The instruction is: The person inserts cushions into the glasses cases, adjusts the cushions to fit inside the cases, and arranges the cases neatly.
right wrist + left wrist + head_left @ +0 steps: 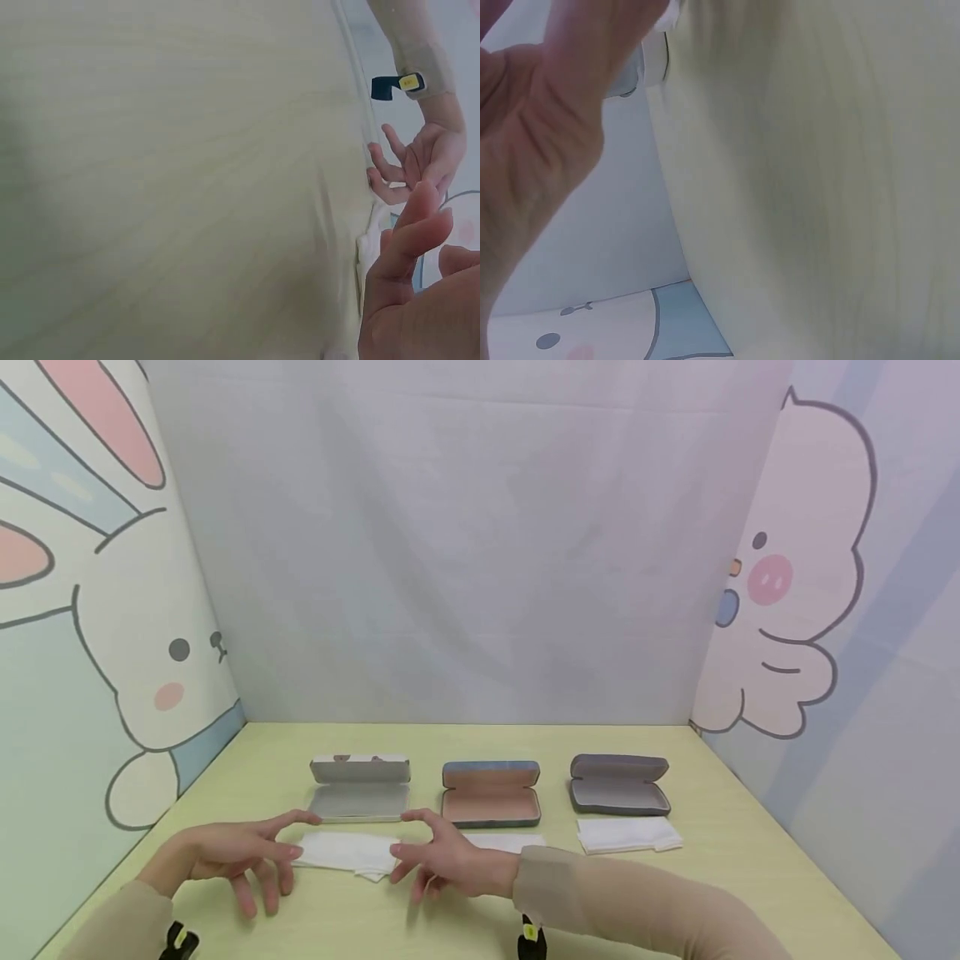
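A folded white cloth (341,850) lies flat in front of the left glasses case (360,802), which stands open. At the cloth's left end is my left hand (243,853), its thumb and index finger spread and the other fingers hanging loosely. My right hand (450,857) is at the cloth's right end, with thumb and index finger parted too. Whether either thumb touches the cloth, I cannot tell. In the right wrist view, both the right hand (412,277) and the left hand (424,161) show loosely bent fingers. The left wrist view shows only part of the left hand (547,112).
In the middle stands an open glasses case (491,806) with a pinkish lining; a white cloth (506,842) before it is partly hidden by my right hand. A dark grey open case (618,793) stands at right, another folded cloth (628,834) before it. Fabric walls enclose the table.
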Available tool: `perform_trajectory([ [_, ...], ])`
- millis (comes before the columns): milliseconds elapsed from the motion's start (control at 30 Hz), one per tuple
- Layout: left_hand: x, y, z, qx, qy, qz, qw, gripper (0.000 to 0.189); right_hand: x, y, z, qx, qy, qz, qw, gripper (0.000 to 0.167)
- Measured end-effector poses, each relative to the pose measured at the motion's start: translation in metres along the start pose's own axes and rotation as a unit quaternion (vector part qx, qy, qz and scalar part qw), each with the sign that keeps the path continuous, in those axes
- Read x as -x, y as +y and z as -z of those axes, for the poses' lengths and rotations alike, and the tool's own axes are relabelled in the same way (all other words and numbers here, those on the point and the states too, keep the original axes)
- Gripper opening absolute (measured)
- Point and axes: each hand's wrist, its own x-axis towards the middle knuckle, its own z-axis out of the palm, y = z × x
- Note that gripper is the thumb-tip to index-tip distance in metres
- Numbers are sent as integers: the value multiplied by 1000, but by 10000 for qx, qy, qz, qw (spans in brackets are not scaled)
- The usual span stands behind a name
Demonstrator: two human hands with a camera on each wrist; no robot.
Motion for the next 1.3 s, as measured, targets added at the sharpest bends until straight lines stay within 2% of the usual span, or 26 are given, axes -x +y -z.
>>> perform_trajectory([
  [133, -3, -2, 0, -4, 117, 138, 9998, 66, -3, 4, -7, -148, 40, -242, 9996, 64],
  [433, -4, -3, 0, 24, 216, 129, 9997, 58, -8, 4, -10, -223, 6, -541, 9983, 62],
  [633, -7, -10, 1, 143, 392, -24, 9991, 59, -14, 6, -10, -157, -1, -635, 9979, 60],
  [800, -12, -17, 0, 309, 476, -198, 9982, 53, -17, 8, -13, -115, 149, -651, 9977, 54],
  [1033, -18, -23, 3, 682, 356, -186, 9969, 55, -20, 10, -16, -99, 294, -636, 9975, 46],
  [1300, -19, -25, 4, 863, 152, -144, 9960, 51, -22, 9, -18, -20, 267, -661, 9975, 48],
])
